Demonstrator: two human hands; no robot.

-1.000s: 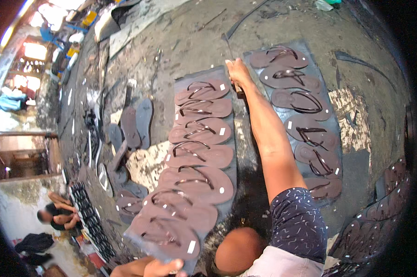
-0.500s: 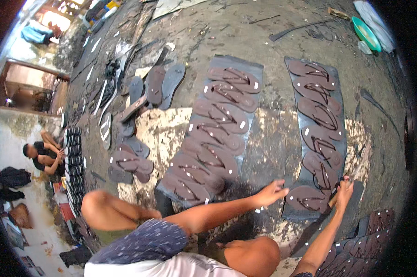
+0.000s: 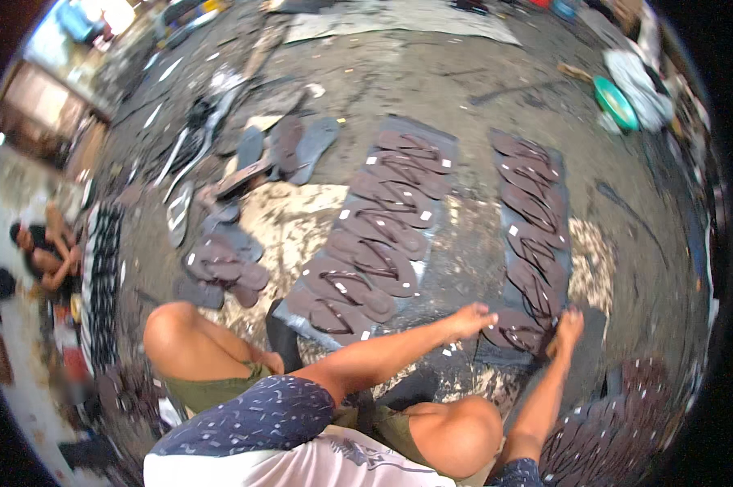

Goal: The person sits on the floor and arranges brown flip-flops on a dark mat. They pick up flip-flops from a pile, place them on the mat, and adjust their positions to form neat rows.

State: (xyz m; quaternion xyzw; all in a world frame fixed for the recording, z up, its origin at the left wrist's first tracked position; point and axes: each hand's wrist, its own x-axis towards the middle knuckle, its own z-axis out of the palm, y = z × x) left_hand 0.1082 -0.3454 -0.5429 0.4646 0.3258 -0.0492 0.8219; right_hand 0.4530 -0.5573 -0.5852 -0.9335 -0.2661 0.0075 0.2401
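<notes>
On stained concrete floor (image 3: 480, 97), flip-flops (image 3: 383, 243) lie in rows on dark mats (image 3: 444, 150).

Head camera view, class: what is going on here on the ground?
A person squats on a dirty concrete floor over rows of dark brown flip-flop sandals laid on grey sheets. The left hand and right hand both reach to the nearest sandal at the near end of the right-hand row. A longer row lies to the left, with loose soles beyond it. Another person crouches far left.
</notes>
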